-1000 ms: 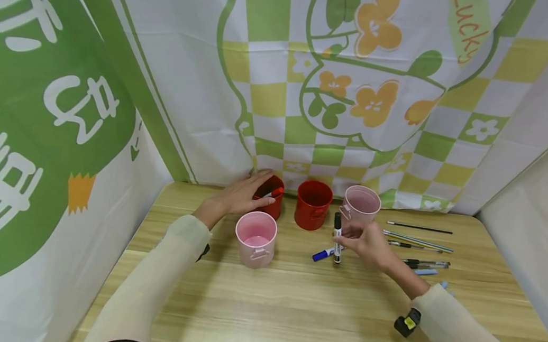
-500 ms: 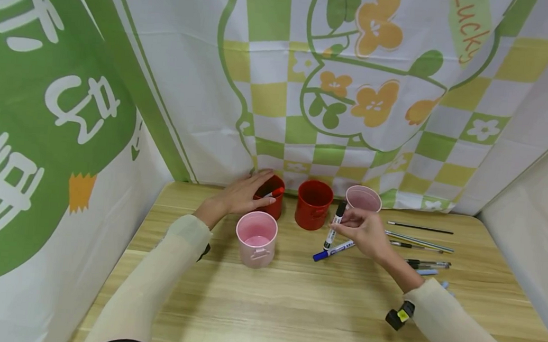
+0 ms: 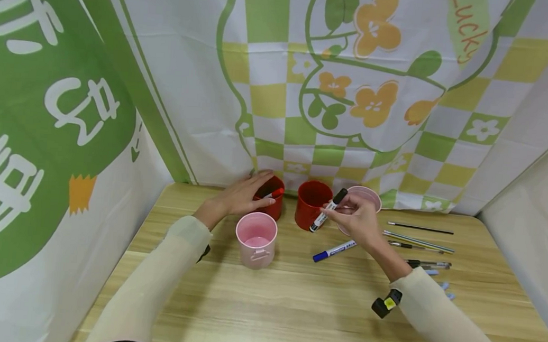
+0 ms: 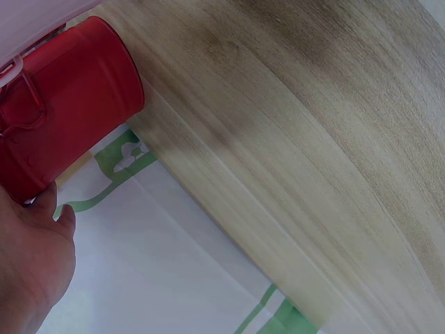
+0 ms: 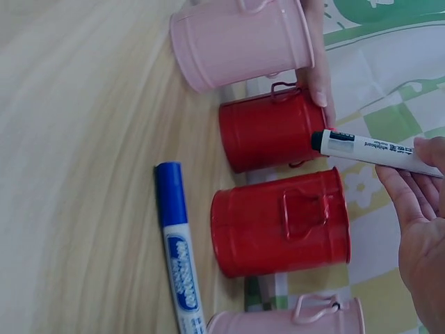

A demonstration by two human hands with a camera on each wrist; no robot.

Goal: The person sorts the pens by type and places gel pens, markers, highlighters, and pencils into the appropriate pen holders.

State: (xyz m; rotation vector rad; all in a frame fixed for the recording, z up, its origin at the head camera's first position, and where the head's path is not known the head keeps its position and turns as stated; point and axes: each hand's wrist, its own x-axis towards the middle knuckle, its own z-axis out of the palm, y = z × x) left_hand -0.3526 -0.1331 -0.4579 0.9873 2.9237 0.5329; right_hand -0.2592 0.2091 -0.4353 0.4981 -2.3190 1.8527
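My left hand (image 3: 240, 196) rests over the rim of the left red bucket (image 3: 275, 209), fingers stretched along its far side and thumb across the near side. A red-capped marker (image 3: 274, 193) leans inside that bucket. My right hand (image 3: 362, 219) pinches a black-capped whiteboard marker (image 3: 327, 212) between thumb and fingers. The marker is tilted, cap end up and to the right, and overlaps the middle red bucket (image 3: 303, 215). In the right wrist view the whiteboard marker (image 5: 368, 149) is level with the bucket rims. Partly behind my right hand stands a pink bucket (image 3: 371, 195).
A second pink bucket (image 3: 256, 253) stands in front of the left red one. On the wooden table (image 3: 264, 308) lies a blue-capped marker (image 3: 334, 251). Several pens and pencils (image 3: 419, 241) lie at the right. A patterned cloth (image 3: 269, 102) hangs behind the buckets.
My right hand has moved left and away from me with the black-capped marker, which has gone from upright to tilted. More of the blue-capped marker shows. My left hand has stayed put.
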